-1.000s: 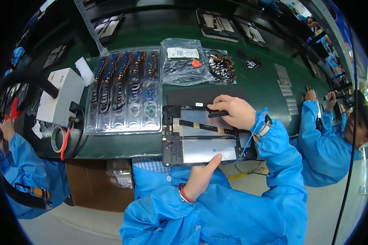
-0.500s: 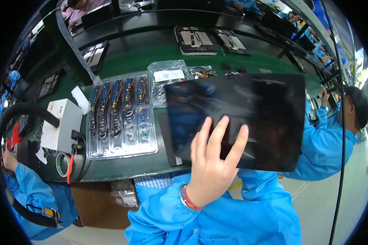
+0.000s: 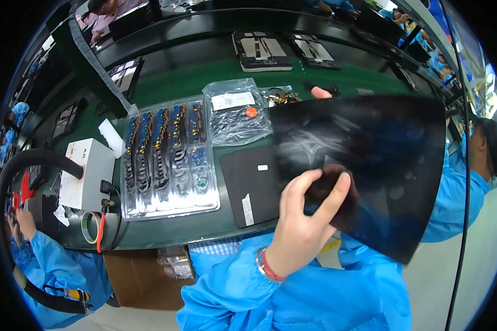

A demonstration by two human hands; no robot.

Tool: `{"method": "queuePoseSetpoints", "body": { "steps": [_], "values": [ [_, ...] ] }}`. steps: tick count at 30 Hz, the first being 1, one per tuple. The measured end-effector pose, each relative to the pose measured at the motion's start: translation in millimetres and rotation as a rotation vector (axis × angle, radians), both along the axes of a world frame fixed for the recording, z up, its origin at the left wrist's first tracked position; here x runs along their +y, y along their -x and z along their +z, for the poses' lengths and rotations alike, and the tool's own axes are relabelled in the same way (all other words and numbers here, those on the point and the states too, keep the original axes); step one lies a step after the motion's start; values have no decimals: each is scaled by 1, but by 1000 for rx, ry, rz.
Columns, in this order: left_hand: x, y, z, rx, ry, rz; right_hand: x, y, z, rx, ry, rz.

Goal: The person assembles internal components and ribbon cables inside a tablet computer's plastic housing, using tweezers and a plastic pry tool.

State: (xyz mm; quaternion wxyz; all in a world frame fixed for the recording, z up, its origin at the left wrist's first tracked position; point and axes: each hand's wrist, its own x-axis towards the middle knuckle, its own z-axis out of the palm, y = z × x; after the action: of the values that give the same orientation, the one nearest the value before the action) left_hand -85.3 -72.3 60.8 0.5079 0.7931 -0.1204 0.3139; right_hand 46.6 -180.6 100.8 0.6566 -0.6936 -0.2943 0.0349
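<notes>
A glossy black tablet screen (image 3: 381, 160) is held up, tilted, over the bench's front edge. Pale creases and smudges show on its face. My right hand (image 3: 321, 92) grips it from behind; only a fingertip shows at the top edge, and the rest is hidden by the screen. My left hand (image 3: 303, 220), with a red band and a bangle at the wrist, has bent fingers at the screen's face, tips apart. Its thumb is not visible. Left of the screen lies a flat dark panel (image 3: 248, 182) with a small white label and a pale strip.
Left of the dark panel sits a clear tray (image 3: 171, 207) of small parts, beside a plastic bag (image 3: 237, 129). Further left are a white box (image 3: 85, 176) with a black hose and a tape roll (image 3: 90, 227). Opened devices (image 3: 262, 63) lie behind. Co-workers sit on both sides.
The screen has shifted right and turned clockwise, uncovering more of the dark panel and bag. My left hand moved slightly right and down; its spread fingers have bent. A right fingertip now shows.
</notes>
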Motion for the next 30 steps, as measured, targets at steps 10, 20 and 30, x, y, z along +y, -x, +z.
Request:
{"method": "queuePoseSetpoints", "body": {
  "steps": [10,20,30],
  "values": [
    [-49,4,-70,540,1561,-271,11,-23,-54,-485,1041,101],
    [83,81,-59,886,82,-324,-35,-2,-66,-309,663,-173],
    [79,65,-83,474,-419,394,-101,55,-122,-64,579,-332]
  ]
}}
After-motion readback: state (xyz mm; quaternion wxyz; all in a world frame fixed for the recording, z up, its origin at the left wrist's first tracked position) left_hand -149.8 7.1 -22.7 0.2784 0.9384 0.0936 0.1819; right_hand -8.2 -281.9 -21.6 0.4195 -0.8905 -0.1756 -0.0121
